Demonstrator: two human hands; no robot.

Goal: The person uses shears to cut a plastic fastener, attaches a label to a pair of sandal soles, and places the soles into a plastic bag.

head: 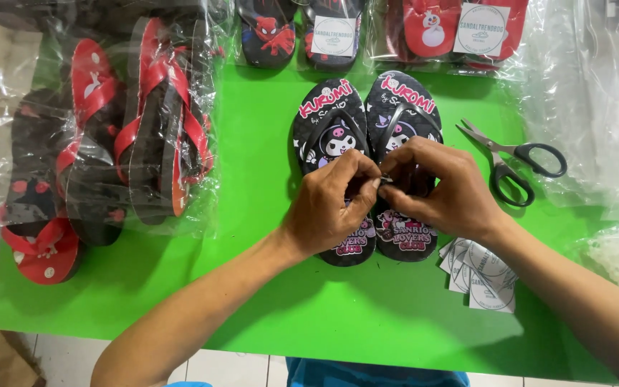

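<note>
A pair of black flip-flops with cartoon prints is laid side by side on the green table, toes pointing away from the wearer of the camera. Both hands are brought together over the middle of the pair. The left hand is curled, thumb and forefinger pinched narrow on a small dark item at the fingertips; what the item is cannot be told. The right hand is set against it from the other side, fingers bent and closed on the same spot, resting on the strap of the right-hand sandal.

Just right of the right-hand fingers, black-handled scissors are seen, blades apart. Below the right wrist a stack of white paper labels is fanned out. Well left of the left hand, red-and-black sandals in clear plastic bags are heaped. Beyond the fingertips, further bagged sandals are lined along the far edge.
</note>
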